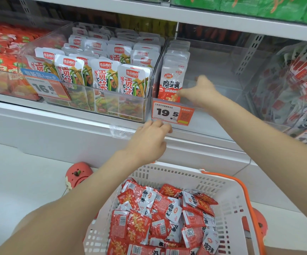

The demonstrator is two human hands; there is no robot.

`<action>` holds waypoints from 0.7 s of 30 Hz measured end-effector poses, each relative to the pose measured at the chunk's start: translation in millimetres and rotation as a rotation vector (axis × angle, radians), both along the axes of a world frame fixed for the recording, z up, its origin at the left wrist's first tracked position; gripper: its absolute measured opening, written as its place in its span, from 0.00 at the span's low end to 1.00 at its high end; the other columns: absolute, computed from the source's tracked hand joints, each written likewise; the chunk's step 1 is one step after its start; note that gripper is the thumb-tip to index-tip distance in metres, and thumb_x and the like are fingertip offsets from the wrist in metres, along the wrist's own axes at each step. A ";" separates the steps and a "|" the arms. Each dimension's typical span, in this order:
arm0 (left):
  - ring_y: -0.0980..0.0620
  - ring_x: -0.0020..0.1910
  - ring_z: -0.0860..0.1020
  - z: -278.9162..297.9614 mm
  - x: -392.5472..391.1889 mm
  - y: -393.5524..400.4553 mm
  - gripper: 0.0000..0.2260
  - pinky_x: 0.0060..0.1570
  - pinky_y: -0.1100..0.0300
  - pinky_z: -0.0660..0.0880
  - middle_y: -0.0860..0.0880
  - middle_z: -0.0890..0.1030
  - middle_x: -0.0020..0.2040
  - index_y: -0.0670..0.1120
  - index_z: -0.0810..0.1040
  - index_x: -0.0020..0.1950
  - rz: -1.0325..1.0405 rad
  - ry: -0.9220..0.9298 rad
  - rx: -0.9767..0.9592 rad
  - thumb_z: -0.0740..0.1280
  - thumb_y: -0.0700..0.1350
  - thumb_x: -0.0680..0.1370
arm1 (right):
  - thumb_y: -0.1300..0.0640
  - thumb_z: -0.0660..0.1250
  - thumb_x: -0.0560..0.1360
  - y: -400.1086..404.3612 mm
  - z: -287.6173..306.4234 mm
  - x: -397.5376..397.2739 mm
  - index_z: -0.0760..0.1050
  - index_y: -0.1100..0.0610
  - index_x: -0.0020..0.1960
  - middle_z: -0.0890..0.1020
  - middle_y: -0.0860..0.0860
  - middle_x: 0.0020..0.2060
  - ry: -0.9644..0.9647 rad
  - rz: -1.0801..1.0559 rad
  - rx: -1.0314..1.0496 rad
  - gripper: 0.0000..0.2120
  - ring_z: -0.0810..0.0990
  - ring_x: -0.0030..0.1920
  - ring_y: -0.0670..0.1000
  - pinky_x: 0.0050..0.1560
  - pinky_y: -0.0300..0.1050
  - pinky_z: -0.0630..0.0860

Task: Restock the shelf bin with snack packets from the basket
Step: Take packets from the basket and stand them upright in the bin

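Left hand just below the price tag, fingers curled and holding nothing, right hand reached above the tag, fingers spread, both forearms extended.
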State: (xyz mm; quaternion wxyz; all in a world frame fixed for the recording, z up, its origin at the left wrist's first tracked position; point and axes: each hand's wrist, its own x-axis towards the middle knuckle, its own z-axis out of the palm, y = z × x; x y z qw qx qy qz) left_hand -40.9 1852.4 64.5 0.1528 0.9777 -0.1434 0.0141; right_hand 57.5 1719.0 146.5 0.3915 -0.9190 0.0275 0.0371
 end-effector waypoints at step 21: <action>0.46 0.60 0.74 -226.1 -73.6 -6.1 0.19 0.57 0.53 0.73 0.46 0.75 0.63 0.45 0.71 0.65 0.144 0.652 0.155 0.62 0.34 0.75 | 0.62 0.68 0.74 -88.2 -339.7 -157.1 0.64 0.57 0.72 0.71 0.54 0.68 0.437 0.441 -0.363 0.28 0.71 0.66 0.54 0.64 0.47 0.70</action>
